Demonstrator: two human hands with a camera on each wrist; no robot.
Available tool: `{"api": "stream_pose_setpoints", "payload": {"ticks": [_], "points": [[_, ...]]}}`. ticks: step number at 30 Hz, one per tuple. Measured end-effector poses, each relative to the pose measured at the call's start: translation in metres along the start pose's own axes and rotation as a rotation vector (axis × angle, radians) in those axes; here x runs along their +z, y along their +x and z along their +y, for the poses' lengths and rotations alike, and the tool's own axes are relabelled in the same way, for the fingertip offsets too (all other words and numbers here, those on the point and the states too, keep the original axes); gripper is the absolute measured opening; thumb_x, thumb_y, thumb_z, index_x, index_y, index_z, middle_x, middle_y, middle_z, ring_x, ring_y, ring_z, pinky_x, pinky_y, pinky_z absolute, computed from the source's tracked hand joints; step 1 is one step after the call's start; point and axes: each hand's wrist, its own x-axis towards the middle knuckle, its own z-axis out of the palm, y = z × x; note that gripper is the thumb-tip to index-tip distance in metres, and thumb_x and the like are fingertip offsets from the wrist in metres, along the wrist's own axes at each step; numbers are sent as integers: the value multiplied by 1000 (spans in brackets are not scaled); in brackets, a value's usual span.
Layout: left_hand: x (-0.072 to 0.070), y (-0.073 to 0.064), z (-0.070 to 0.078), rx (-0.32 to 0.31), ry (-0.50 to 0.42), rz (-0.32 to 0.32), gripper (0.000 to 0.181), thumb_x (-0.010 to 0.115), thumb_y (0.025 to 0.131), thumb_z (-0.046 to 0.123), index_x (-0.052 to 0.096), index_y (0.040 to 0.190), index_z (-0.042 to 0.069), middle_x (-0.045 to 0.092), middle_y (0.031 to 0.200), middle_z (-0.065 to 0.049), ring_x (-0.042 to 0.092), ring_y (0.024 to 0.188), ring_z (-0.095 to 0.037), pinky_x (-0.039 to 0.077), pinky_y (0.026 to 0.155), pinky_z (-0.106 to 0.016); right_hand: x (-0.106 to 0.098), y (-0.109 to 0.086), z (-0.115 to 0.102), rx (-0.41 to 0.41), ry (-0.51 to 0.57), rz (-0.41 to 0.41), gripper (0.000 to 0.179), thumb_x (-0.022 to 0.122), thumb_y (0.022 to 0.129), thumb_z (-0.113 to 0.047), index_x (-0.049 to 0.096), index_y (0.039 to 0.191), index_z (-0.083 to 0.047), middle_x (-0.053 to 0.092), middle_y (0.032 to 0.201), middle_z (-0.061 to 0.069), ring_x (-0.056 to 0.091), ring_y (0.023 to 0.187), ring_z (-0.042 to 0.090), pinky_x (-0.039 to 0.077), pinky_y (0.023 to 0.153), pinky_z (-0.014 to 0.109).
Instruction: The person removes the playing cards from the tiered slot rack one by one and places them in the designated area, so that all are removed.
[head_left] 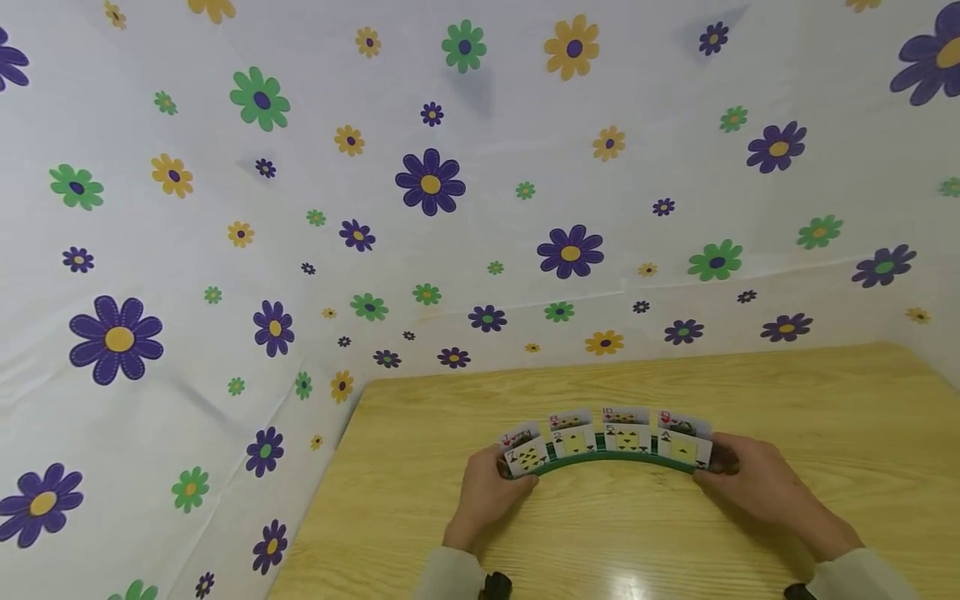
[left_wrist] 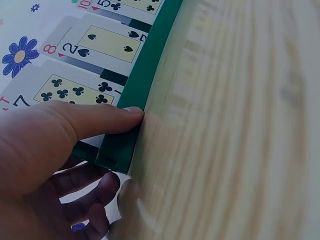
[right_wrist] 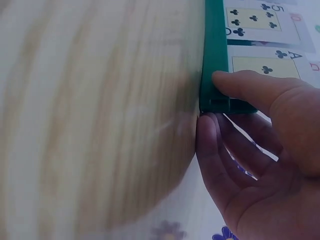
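Observation:
A green curved playing-card holder (head_left: 615, 456) stands on the wooden table with cards upright in two rows. Its front row shows a seven of clubs (head_left: 528, 457), a two of spades (head_left: 573, 441), a five of clubs (head_left: 627, 438) and an ace of clubs (head_left: 682, 450). Red-marked cards, among them an eight (head_left: 570, 419) and a ten (head_left: 626, 414), rise behind. My left hand (head_left: 487, 490) grips the left end, thumb (left_wrist: 100, 120) on the green front edge, fingers curled beneath. At the other end my right hand (head_left: 759, 479) grips likewise, its thumb (right_wrist: 250, 87) beside the ace.
A pale wooden table (head_left: 420, 433) lies under the holder. White cloth (head_left: 495, 150) printed with purple, green and yellow flowers hangs behind and along the left side. Light sleeves (head_left: 450, 575) and dark wrist straps show at the bottom.

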Motion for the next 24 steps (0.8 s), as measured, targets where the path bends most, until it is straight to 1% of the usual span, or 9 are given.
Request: {"api": "stream_pose_setpoints", "payload": {"ticks": [4, 7, 10, 14, 18, 21, 24], "points": [[7, 4, 6, 15, -5, -4, 35, 93, 87, 21, 78, 115, 6, 76, 94, -5, 58, 76, -3, 50, 67, -23, -6, -5, 7, 11, -24, 8, 58, 86, 94, -17, 63, 135, 16, 79, 106, 14, 75, 94, 24, 62, 78, 39], [11, 7, 9, 25, -13, -4, 37, 93, 87, 20, 78, 118, 6, 78, 99, -5, 61, 81, -3, 52, 70, -24, -9, -7, 11, 16, -44, 13, 59, 87, 94, -19, 63, 133, 18, 78, 104, 14, 75, 92, 24, 60, 75, 35], [15, 10, 12, 19, -15, -5, 37, 93, 88, 21, 78, 120, 8, 78, 102, -4, 61, 83, -1, 52, 72, -23, -12, -9, 13, 20, -47, 18, 59, 87, 94, -19, 63, 133, 18, 78, 104, 14, 73, 91, 22, 57, 73, 28], [21, 11, 14, 13, -10, -7, 36, 93, 88, 21, 78, 119, 9, 76, 97, -2, 55, 75, -1, 48, 67, -22, -14, -14, 17, 32, -41, 20, 56, 87, 94, -19, 65, 132, 15, 78, 104, 11, 71, 88, 15, 54, 72, 23], [22, 11, 14, 7, -26, -11, 38, 93, 88, 22, 78, 121, 8, 73, 91, -2, 51, 69, -2, 45, 62, -22, -15, -16, 19, 55, -26, 19, 52, 87, 95, -23, 69, 130, 11, 78, 103, 6, 68, 85, 7, 53, 72, 23], [20, 12, 13, 2, -46, -23, 41, 92, 88, 20, 77, 124, 9, 71, 88, -1, 50, 66, -2, 43, 59, -22, -16, -14, 21, 61, -14, 17, 50, 87, 96, -26, 70, 128, 8, 78, 102, 5, 66, 84, 5, 53, 72, 23], [18, 12, 11, -2, -73, -45, 41, 90, 89, 18, 76, 127, 11, 68, 85, -1, 48, 64, -3, 41, 58, -21, -16, -12, 22, 63, -14, 13, 49, 87, 95, -25, 70, 127, 8, 78, 102, 5, 67, 85, 6, 53, 71, 23]]}}
